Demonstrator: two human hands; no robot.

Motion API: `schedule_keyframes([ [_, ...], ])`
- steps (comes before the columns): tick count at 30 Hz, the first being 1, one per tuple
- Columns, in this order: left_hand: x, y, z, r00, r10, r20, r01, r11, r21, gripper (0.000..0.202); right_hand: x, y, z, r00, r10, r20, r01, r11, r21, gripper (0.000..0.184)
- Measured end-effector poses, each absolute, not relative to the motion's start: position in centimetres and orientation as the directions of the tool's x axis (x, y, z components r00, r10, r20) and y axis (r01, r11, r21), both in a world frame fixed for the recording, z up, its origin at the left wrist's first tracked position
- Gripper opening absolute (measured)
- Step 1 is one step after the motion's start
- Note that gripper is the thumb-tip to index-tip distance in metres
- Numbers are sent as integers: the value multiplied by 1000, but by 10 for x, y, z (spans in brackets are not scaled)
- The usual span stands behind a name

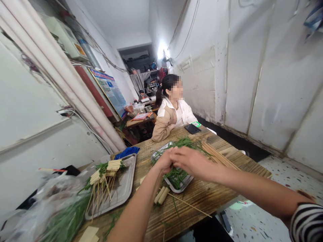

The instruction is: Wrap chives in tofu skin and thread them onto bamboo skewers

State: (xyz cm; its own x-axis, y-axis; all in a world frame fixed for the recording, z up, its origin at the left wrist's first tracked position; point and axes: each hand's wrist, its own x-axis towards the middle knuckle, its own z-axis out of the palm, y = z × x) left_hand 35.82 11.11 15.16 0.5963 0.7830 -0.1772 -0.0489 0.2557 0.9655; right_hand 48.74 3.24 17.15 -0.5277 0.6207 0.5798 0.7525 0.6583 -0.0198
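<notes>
Over a metal tray (179, 190) of cut green stalks (178, 176), my left hand (165, 160) and my right hand (189, 162) meet at the fingertips. Both are closed, the right one's fingers bent over the left one's. Whatever is between the fingers is hidden. Just below my hands, pale rolled sheets (161, 196) lie on the wooden table, with a thin wooden skewer (190, 203) by them. To the right of the greens lies a bundle of bare skewers (219, 155).
A second metal tray (127, 179) on the left holds skewered pale rolls with greens (108, 171). Plastic bags (63, 195) with greens lie beside it. Flat pale sheets (89, 234) are at the near edge. Across the table sits a person (169, 114) near a phone (192, 128).
</notes>
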Motion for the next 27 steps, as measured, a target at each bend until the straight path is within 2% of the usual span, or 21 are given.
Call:
schedule_keyframes([
  [3,341,101,166,709,645,-284,94,312,945,45,499,39,190,-549,668,502,715,686,-132,34],
  [5,325,91,177,766,552,-328,172,315,933,44,495,40,192,-632,657,411,667,731,-144,29],
  [8,295,71,193,815,450,-367,249,300,921,41,471,30,187,-705,608,365,650,760,-10,23],
  [12,245,45,206,810,446,-380,223,364,904,36,425,5,188,-795,483,368,581,780,230,23],
  [16,191,20,199,797,474,-375,164,427,889,32,383,-7,186,-866,339,368,455,840,295,27],
  [20,148,1,177,729,575,-372,158,388,908,29,345,-4,162,-897,278,343,374,892,255,26],
  [23,126,-3,157,602,727,-330,296,181,938,32,322,6,132,-884,314,347,380,914,141,22],
  [27,106,-1,120,370,917,-147,517,-72,853,25,303,17,86,-807,434,400,436,895,-91,20],
])
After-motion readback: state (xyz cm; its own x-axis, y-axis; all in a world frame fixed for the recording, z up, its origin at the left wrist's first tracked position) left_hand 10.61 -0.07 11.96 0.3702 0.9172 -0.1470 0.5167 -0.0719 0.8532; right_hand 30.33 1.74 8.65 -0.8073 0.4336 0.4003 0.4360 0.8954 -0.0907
